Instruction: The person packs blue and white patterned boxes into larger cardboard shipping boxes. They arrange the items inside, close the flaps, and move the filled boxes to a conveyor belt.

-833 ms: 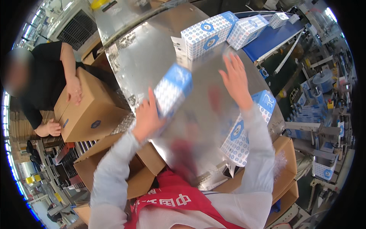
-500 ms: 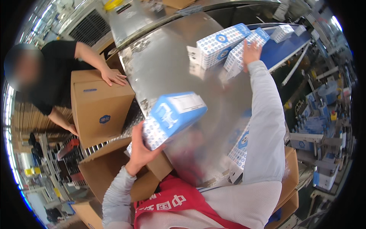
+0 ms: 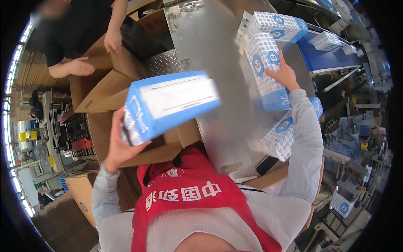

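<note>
Left hand (image 3: 118, 146), spread wide, grips a blue-white carton (image 3: 174, 101) by one end above an open box (image 3: 188, 133), likely for balance, as the right hand (image 3: 286, 75), part-open, clasps a patterned carton (image 3: 261, 54) on the table (image 3: 221, 67)!

Saw a metal table (image 3: 220, 63), scuffed along its left edge, bearing a far box (image 3: 278, 26) and a near box (image 3: 282, 136) toward its right side. Could not make out contact beneath a middle box (image 3: 261, 59). Found, at the table's far right, a blue belt (image 3: 317, 60) carrying more boxes (image 3: 326, 42) in a row.
</note>
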{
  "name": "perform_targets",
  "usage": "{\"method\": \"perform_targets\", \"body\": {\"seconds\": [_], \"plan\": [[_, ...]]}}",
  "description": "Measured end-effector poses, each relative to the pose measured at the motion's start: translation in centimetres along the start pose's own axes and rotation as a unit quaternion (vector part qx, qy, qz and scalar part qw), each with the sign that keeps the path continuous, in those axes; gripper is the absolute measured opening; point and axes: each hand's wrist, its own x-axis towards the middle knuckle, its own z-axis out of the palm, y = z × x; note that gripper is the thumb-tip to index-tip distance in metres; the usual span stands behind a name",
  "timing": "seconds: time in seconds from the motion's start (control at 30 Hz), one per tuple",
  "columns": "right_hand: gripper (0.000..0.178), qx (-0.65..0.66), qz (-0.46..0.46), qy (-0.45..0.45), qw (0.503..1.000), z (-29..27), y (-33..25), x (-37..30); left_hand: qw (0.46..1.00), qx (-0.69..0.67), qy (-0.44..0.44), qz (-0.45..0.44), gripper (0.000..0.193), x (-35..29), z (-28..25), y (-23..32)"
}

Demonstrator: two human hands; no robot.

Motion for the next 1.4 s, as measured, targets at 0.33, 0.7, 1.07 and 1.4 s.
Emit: {"method": "perform_targets", "body": {"seconds": [0.33,0.7,1.07,1.4], "plan": [[0.072,0.586,-0.214,-0.203,0.754,6.6,-29.4,-12.7,0.901,0.372,-0.221,0.029,0.085,-10.6,-2.3,-16.0],[0.122,-0.137,-0.521,-0.348,0.767,41.4,-41.6,-20.4,0.809,0.375,-0.439,-0.110,0.077,-14.6,2.3,-29.0],[0.033,0.145,-0.472,-0.010,0.869,16.4,-28.9,-7.6,0.899,0.313,-0.265,-0.152,0.095,-14.9,0.8,-36.4],[0.108,-0.206,-0.018,0.160,0.965,3.0,-12.1,22.5,0.967,0.148,-0.162,-0.126,0.033,-5.4,5.1,-16.3]]}}
